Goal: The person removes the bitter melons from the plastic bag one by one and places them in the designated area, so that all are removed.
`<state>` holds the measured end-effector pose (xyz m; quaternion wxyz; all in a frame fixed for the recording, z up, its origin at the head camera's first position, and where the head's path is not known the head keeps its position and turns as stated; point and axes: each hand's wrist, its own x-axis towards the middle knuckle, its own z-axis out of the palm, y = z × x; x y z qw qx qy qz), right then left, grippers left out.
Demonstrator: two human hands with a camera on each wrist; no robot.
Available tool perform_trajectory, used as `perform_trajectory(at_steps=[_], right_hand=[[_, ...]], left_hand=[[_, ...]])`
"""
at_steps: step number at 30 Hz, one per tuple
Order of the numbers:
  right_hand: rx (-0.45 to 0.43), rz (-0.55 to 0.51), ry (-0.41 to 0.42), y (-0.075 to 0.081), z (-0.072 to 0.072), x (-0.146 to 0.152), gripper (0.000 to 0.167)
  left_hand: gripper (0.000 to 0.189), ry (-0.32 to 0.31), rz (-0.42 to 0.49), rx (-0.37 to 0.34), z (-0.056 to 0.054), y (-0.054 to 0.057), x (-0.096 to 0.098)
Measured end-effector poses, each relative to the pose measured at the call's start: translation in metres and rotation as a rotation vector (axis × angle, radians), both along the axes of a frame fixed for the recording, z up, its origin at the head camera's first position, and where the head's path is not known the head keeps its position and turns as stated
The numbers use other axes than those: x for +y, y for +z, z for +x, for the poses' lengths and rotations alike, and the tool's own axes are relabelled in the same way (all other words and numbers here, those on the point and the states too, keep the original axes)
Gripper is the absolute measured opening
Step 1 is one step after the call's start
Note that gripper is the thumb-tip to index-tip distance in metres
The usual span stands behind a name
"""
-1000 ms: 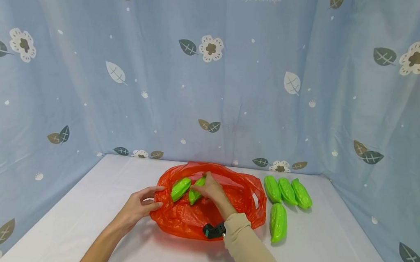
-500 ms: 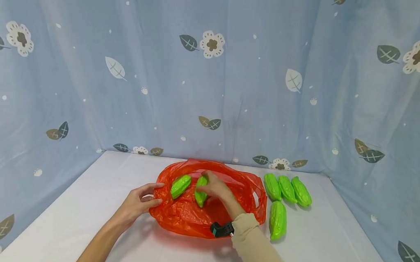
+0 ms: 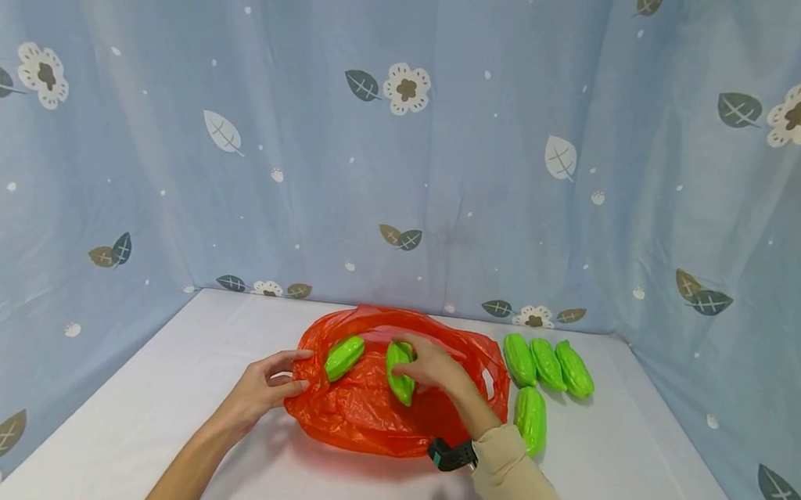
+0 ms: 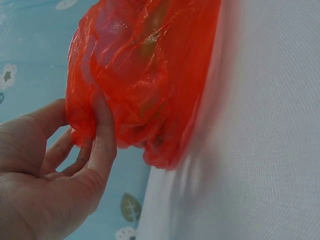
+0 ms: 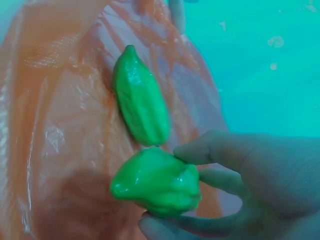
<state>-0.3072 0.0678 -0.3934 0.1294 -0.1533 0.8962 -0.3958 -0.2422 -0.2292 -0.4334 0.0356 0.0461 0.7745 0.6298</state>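
A red plastic bag [image 3: 359,415] lies on the table with its mouth facing up. My left hand [image 3: 258,392] pinches its left edge between thumb and fingers, as the left wrist view shows closely. Over the bag's middle, my right hand [image 3: 437,367] grips a shiny green bitter melon [image 3: 400,375] between thumb and fingers. In the right wrist view this bitter melon [image 5: 157,182] is held crosswise. Another bitter melon [image 3: 344,358] rests inside the bag on the left, apart from both hands.
Right of the bag lie several more bitter melons: three side by side at the back, one of them marked here [image 3: 520,360], and a single bitter melon [image 3: 532,419] in front. A blue patterned curtain [image 3: 407,164] surrounds the white table [image 3: 225,322] at the back and sides.
My right hand has moved right across the bag with the gripped bitter melon, away from the other one inside. My left hand stays at the bag's left edge.
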Motion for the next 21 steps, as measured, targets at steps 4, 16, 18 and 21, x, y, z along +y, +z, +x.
perform_trajectory(at_steps=[4, 16, 18, 21], right_hand=[[0.028, 0.018, -0.013, 0.006, 0.007, 0.009, 0.058], [0.046, 0.002, -0.022, 0.021, 0.025, 0.030, 0.058], [0.056, -0.001, -0.019, 0.021, 0.027, 0.034, 0.058], [0.071, -0.007, -0.016, 0.023, 0.031, 0.041, 0.059]], left_hand=[[0.055, 0.004, 0.005, -0.006, 0.000, 0.000, 0.000], [0.055, 0.000, 0.005, 0.000, 0.000, 0.000, -0.001], [0.055, -0.003, 0.007, 0.003, 0.000, -0.001, -0.001], [0.054, -0.008, 0.006, 0.009, -0.001, -0.001, -0.001]])
